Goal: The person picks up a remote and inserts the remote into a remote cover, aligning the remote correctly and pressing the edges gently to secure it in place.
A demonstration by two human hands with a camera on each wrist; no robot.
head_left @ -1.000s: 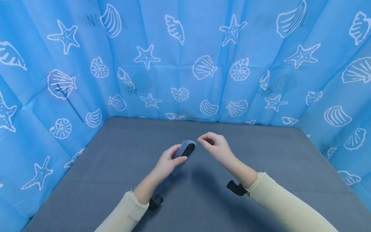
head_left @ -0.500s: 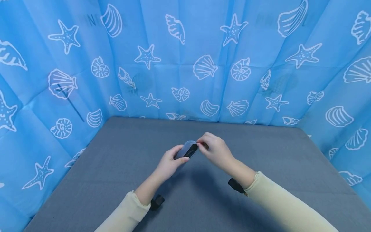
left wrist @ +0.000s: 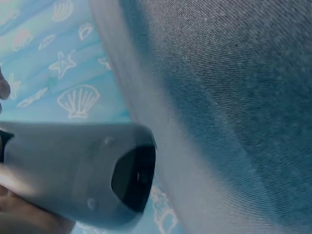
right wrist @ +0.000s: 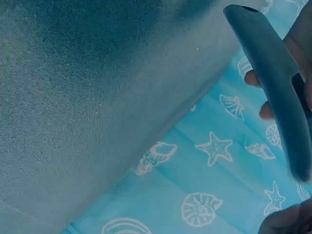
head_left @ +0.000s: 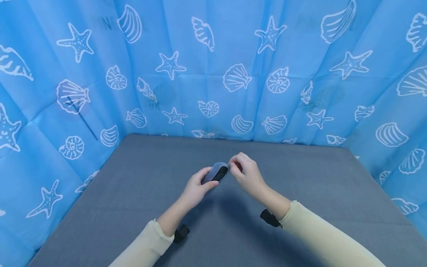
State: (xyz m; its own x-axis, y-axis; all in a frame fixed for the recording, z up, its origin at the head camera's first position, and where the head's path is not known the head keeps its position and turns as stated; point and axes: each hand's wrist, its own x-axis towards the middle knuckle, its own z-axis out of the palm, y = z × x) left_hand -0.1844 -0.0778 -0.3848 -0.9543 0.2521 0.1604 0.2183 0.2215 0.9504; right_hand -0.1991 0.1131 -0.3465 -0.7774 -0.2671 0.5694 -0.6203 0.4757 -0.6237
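A grey-blue, long, slightly curved handheld device [head_left: 213,173] with a black panel bearing small print is held up over the table. My left hand [head_left: 195,188] grips it from the side, thumb along its near edge. In the left wrist view the grey body [left wrist: 78,165] shows a dark glossy window at one end; the right wrist view shows its curved side [right wrist: 268,83]. My right hand [head_left: 247,172] is beside the device's upper end, fingers curled and tips bunched together. Whether anything thin lies between those fingertips is too small to tell.
Grey cloth covers the table [head_left: 150,163]. A blue curtain [head_left: 207,92] with white shells and starfish stands behind and along both sides. Black wrist-worn pieces [head_left: 181,233] hang under both forearms.
My right hand came in to the device's upper end, then drew slightly away to the right. The device tilted a little and shifted slightly right in my left hand's grip.
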